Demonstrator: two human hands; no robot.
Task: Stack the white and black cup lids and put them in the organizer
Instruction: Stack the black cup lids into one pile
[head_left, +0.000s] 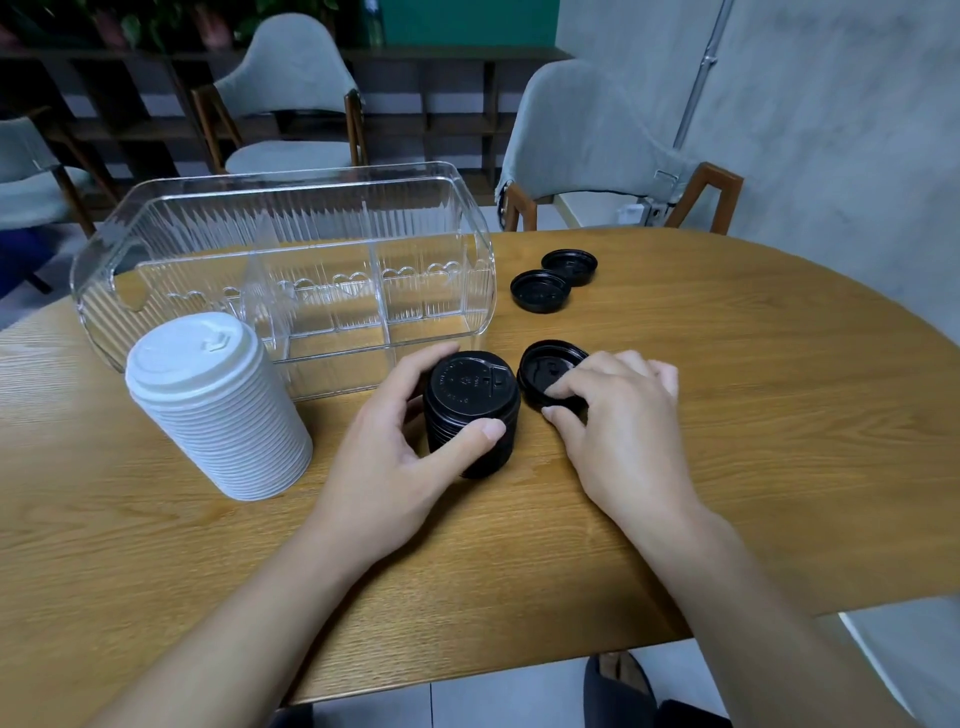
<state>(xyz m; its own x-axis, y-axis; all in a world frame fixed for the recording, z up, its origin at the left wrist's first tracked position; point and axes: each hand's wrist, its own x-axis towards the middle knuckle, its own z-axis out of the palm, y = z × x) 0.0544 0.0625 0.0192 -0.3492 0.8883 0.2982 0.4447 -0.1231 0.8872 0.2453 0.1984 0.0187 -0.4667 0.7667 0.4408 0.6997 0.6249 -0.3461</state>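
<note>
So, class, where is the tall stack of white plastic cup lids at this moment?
In the head view, the tall stack of white plastic cup lids stands on the round wooden table, left of the left hand, just in front of the clear plastic organizer.

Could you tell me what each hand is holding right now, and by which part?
Left hand grips the black lid stack around its sides. Right hand pinches the loose black lid at its near rim.

**One camera, worn on my head**

It looks forward and down from close above my wooden table, with my forearms entering from the bottom edge. Chairs behind appear bent, probably by the wide lens. No second view shares this scene.
</note>
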